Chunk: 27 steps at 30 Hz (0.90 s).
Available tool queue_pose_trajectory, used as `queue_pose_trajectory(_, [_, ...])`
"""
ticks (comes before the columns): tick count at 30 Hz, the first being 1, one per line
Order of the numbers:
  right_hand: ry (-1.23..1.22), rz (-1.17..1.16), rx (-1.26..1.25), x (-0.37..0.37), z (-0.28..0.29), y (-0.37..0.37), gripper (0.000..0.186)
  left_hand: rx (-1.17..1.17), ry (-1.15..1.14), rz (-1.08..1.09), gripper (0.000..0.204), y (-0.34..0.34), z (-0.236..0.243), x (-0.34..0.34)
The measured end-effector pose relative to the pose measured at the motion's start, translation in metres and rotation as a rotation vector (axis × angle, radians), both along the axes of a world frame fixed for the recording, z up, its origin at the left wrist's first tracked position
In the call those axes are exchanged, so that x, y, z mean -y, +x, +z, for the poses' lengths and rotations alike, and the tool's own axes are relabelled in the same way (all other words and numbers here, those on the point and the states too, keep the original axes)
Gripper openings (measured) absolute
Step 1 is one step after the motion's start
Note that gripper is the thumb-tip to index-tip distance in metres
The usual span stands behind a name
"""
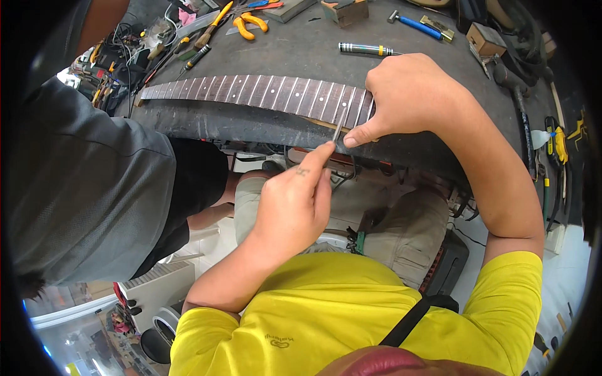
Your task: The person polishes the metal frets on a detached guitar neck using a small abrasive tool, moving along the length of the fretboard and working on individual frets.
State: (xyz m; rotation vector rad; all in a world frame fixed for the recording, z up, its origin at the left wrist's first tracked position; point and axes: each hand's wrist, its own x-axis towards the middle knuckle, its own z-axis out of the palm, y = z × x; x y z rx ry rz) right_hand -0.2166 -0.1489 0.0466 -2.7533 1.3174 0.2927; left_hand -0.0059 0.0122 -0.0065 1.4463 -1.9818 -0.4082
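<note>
A dark wooden guitar fretboard [263, 92] with metal frets and pale dot inlays lies along the bench's near edge. My right hand [411, 94] grips its right end, thumb at the near edge and the other fingers hidden beyond. My left hand [295, 203] is closed around a slim metal rod-like tool [339, 127], index finger stretched along it. The tool's tip meets the fretboard near the right end, close to my right thumb. Its handle is hidden in my palm. Under the fretboard's near edge a light wooden strip [320, 123] shows.
On the dark bench [295, 47] lie a striped-handled tool [364, 49], orange-handled pliers [251, 26], a blue-handled hammer [419, 26] and wooden blocks [346, 11]. Another person in a grey shirt [94, 182] stands close at my left. Cables and tools crowd the far left.
</note>
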Motion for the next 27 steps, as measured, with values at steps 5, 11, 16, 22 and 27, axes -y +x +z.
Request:
queue_pose_trajectory(5, [0.012, -0.011, 0.021, -0.003, 0.005, -0.001, 0.073, 0.038, -0.059, 0.008, 0.037, -0.017, 0.003, 0.037])
queue_pose_trajectory(11, [0.071, -0.111, -0.024, -0.005, 0.009, 0.004, 0.068, -0.011, 0.014, 0.015, 0.041, 0.001, 0.0, -0.014])
queue_pose_trajectory(16, [0.076, -0.114, -0.067, -0.009, 0.016, 0.004, 0.067, 0.097, -0.115, -0.021, 0.04, -0.012, 0.003, 0.035])
queue_pose_trajectory(22, [0.032, -0.082, -0.016, -0.009, 0.006, 0.003, 0.064, 0.079, -0.013, -0.026, 0.048, 0.005, -0.005, -0.013])
queue_pose_trajectory(27, [0.088, -0.099, -0.035, -0.01, 0.012, 0.001, 0.068, 0.144, -0.083, -0.045, 0.051, -0.015, 0.006, 0.044])
